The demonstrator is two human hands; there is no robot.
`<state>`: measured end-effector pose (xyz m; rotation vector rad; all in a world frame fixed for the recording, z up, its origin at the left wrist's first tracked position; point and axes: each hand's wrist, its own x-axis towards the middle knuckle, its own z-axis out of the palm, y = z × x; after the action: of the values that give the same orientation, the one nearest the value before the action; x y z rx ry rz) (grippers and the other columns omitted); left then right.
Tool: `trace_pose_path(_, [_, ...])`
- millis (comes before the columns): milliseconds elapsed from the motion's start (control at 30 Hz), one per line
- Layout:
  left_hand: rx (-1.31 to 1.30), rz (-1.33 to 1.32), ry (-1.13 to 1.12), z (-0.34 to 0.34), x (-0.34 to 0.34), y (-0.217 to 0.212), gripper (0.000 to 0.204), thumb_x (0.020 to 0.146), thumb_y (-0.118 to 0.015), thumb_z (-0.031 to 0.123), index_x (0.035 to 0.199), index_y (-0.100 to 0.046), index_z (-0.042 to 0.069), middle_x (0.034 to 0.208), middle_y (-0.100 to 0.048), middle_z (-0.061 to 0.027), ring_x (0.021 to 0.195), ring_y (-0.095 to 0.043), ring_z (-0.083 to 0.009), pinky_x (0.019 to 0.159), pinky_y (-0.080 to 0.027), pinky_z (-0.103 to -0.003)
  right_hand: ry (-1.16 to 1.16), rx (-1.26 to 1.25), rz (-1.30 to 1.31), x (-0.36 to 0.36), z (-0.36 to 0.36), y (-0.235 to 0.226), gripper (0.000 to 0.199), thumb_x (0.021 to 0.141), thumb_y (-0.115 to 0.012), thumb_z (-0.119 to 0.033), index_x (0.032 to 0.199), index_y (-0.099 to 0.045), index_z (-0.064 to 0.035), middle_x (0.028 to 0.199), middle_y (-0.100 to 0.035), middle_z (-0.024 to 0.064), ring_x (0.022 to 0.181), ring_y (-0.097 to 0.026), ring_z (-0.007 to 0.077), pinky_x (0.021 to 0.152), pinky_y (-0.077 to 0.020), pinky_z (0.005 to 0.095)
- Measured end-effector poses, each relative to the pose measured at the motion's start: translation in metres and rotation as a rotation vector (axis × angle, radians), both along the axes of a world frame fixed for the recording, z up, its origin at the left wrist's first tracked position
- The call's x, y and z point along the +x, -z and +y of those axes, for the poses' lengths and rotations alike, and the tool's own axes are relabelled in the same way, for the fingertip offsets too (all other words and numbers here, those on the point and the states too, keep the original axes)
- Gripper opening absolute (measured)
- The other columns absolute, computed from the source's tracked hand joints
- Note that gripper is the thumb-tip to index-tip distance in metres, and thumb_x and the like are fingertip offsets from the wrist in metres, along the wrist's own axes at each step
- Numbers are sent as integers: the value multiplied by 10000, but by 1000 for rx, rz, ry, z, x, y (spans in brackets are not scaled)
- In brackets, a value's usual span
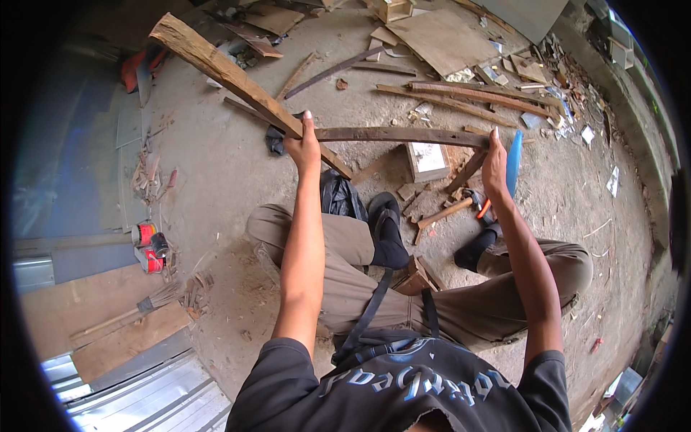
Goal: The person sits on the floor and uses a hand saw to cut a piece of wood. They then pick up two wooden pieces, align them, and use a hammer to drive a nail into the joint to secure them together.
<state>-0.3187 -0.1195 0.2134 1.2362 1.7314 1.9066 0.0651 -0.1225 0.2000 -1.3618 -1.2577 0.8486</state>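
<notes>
My left hand (304,150) is closed around a thick, rough wooden beam (216,68), which slants up to the far left. There the beam meets a thin dark wooden strip (399,135); I cannot tell if they are fastened. The strip runs across to my right hand (494,167), whose fingers wrap its other end. A short wooden piece (466,171) angles down from that end. Beside my right hand is a long blue flat object (514,162) with an orange part (484,209) below. A hammer (445,214) with a wooden handle lies between my feet.
A box-like wooden block (429,160) and a black plastic bag (340,194) are just ahead. Loose planks (468,97) and a wide board (443,39) lie farther off. Red cans (145,235) and a brush (160,295) are at left. A concrete ledge (633,108) runs along the right.
</notes>
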Motion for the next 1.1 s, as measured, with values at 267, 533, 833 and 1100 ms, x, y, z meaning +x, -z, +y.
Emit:
trace_pose_path(267, [10,-144,74,-4,-6,2,473,950,-600,441,713,-537,36,714,-549,-11,706,-503,-121,683,-417,-300,-25,-4,64,-9,-2,-9,506,1046,-339,-427,764,-432,-18,679,-387,-11,661,-365,105,582,-325,309])
trace_pose_path(533, [59,-225,268,-8,-13,5,552,910,-579,599,816,-559,55,833,-582,-26,824,-518,-131,809,-412,-319,-23,10,3,-5,-1,-5,515,1044,-332,-422,768,-459,-6,680,-392,-6,677,-373,109,600,-323,306])
trace_pose_path(833, [29,-327,419,-9,-33,16,879,869,-245,822,930,-589,15,970,-598,-88,943,-530,-201,924,-368,-345,-25,-20,74,-8,-3,-3,508,1045,-339,-425,761,-472,-24,666,-388,-16,666,-370,99,591,-322,292])
trace_pose_path(1100, [39,-300,407,-3,-29,16,877,877,-212,817,911,-589,26,931,-603,-81,947,-530,-209,932,-361,-360,-35,44,69,-3,-1,4,493,1051,-359,-417,752,-465,-40,671,-393,-32,660,-372,89,584,-326,279])
